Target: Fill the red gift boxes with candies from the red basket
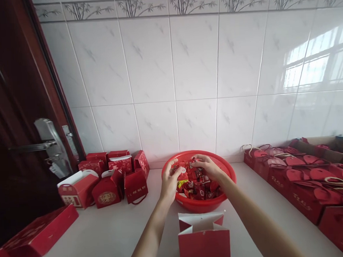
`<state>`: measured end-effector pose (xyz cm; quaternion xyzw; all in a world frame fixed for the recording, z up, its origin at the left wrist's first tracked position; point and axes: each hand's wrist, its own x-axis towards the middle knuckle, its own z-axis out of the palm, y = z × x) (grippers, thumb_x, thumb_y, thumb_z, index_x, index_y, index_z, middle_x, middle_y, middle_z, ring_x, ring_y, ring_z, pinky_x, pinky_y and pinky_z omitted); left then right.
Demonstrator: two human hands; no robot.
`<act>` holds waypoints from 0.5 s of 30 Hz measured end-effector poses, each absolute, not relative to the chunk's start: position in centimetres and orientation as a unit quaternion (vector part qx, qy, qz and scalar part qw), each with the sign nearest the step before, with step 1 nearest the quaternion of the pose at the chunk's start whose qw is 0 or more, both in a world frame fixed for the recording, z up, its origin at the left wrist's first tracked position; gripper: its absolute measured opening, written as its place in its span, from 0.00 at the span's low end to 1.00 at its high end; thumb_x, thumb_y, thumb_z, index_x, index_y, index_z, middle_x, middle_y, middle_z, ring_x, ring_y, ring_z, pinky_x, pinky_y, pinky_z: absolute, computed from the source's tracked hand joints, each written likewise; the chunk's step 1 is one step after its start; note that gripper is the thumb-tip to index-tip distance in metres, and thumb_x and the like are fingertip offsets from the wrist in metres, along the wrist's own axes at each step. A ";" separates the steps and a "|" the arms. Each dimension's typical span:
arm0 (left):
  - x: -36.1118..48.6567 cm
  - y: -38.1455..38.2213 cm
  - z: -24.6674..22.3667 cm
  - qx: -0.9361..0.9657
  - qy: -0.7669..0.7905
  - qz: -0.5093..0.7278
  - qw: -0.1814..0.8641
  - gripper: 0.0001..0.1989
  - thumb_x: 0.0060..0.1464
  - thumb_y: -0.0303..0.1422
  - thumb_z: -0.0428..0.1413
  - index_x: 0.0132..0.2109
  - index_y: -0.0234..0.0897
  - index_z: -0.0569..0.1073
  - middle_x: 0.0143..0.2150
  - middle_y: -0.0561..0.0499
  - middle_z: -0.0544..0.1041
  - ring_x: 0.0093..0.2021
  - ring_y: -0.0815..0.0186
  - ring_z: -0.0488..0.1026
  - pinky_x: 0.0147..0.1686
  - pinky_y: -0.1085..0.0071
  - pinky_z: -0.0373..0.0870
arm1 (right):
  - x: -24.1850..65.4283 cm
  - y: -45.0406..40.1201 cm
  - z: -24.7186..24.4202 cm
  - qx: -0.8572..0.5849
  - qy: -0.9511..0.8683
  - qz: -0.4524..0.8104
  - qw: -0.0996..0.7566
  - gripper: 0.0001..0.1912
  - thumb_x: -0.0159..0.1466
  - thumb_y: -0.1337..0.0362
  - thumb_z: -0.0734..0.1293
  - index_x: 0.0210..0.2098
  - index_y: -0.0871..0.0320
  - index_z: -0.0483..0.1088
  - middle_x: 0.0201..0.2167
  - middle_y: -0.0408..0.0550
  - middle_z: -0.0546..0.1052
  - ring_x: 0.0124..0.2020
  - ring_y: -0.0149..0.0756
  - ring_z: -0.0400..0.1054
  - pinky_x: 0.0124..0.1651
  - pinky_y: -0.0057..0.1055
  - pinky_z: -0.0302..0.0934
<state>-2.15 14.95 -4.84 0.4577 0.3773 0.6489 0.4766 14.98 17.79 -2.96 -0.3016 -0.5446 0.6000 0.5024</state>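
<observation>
A round red plastic basket stands near the wall, partly filled with wrapped sweets in mostly red wrappers. My left hand is over its left side, thumb and fingers closed on a red packet with a white and yellow patch. Over the back right of the sweets is my right hand, its fingers bent and touching small red wrappers; what it holds, if anything, is too small to tell. In front of the basket stands a red paper box with its top open and pale inner flaps showing.
Several red gift boxes stand at the left, near a dark door with a metal handle. Rows of red boxes with cord handles line the right side, beside an open cardboard box. A tiled wall rises behind.
</observation>
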 end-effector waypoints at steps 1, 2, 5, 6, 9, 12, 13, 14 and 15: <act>-2.2 15.0 -4.9 0.467 0.381 0.648 0.467 0.23 0.40 0.38 0.66 0.46 0.40 0.76 0.37 0.51 0.79 0.37 0.64 0.77 0.34 0.73 0.70 | 15.0 17.8 -2.9 -0.298 -0.542 0.602 0.505 0.17 0.46 0.61 0.78 0.30 0.57 0.70 0.25 0.41 0.77 0.26 0.32 0.70 0.30 0.28 0.63; -2.2 15.2 -5.1 0.476 0.383 0.647 0.457 0.20 0.40 0.38 0.66 0.44 0.40 0.77 0.38 0.51 0.79 0.38 0.64 0.77 0.35 0.73 0.70 | 14.9 17.8 -2.9 -0.294 -0.541 0.602 0.508 0.17 0.46 0.61 0.79 0.30 0.57 0.70 0.25 0.41 0.77 0.25 0.32 0.69 0.30 0.28 0.63; -2.2 15.5 -5.4 0.493 0.383 0.644 0.442 0.16 0.40 0.39 0.66 0.38 0.38 0.79 0.39 0.49 0.80 0.40 0.63 0.76 0.38 0.71 0.71 | 15.0 17.9 -3.0 -0.288 -0.540 0.600 0.515 0.16 0.47 0.62 0.78 0.30 0.57 0.70 0.26 0.41 0.76 0.26 0.32 0.69 0.30 0.28 0.62; -2.2 15.5 -5.4 0.496 0.382 0.642 0.443 0.15 0.40 0.39 0.66 0.37 0.37 0.79 0.39 0.48 0.80 0.41 0.62 0.76 0.39 0.70 0.71 | 15.0 17.9 -3.1 -0.290 -0.537 0.599 0.519 0.16 0.47 0.62 0.78 0.31 0.57 0.70 0.26 0.41 0.77 0.26 0.32 0.70 0.30 0.28 0.63; -2.0 15.6 -5.5 0.498 0.382 0.636 0.448 0.16 0.40 0.39 0.66 0.38 0.36 0.80 0.40 0.47 0.81 0.42 0.61 0.76 0.43 0.68 0.72 | 15.1 18.0 -3.2 -0.295 -0.527 0.597 0.529 0.16 0.47 0.61 0.78 0.32 0.56 0.71 0.27 0.41 0.77 0.27 0.34 0.70 0.31 0.29 0.64; -1.9 15.5 -5.5 0.499 0.389 0.635 0.444 0.15 0.40 0.37 0.67 0.38 0.36 0.81 0.39 0.46 0.81 0.42 0.59 0.77 0.45 0.66 0.72 | 15.0 18.0 -3.3 -0.289 -0.519 0.595 0.541 0.17 0.47 0.60 0.78 0.32 0.56 0.71 0.27 0.42 0.77 0.28 0.34 0.70 0.32 0.30 0.64; -1.9 15.5 -5.5 0.498 0.393 0.634 0.442 0.15 0.40 0.37 0.67 0.38 0.35 0.81 0.40 0.45 0.81 0.43 0.59 0.77 0.46 0.65 0.71 | 15.0 18.1 -3.4 -0.285 -0.517 0.595 0.545 0.17 0.47 0.60 0.78 0.32 0.56 0.71 0.28 0.42 0.77 0.28 0.35 0.71 0.33 0.31 0.65; -1.9 15.6 -5.6 0.499 0.397 0.633 0.440 0.15 0.40 0.37 0.67 0.38 0.35 0.81 0.41 0.45 0.81 0.44 0.58 0.77 0.47 0.65 0.71 | 15.0 18.1 -3.4 -0.281 -0.512 0.595 0.551 0.17 0.47 0.60 0.78 0.32 0.57 0.71 0.28 0.43 0.77 0.29 0.35 0.71 0.34 0.31 0.65; -1.9 15.6 -5.8 0.501 0.401 0.630 0.436 0.16 0.41 0.37 0.67 0.38 0.35 0.81 0.42 0.44 0.81 0.45 0.57 0.77 0.47 0.64 0.71 | 14.9 18.2 -3.5 -0.277 -0.507 0.597 0.557 0.17 0.47 0.60 0.79 0.32 0.57 0.71 0.29 0.43 0.77 0.29 0.35 0.71 0.34 0.31 0.65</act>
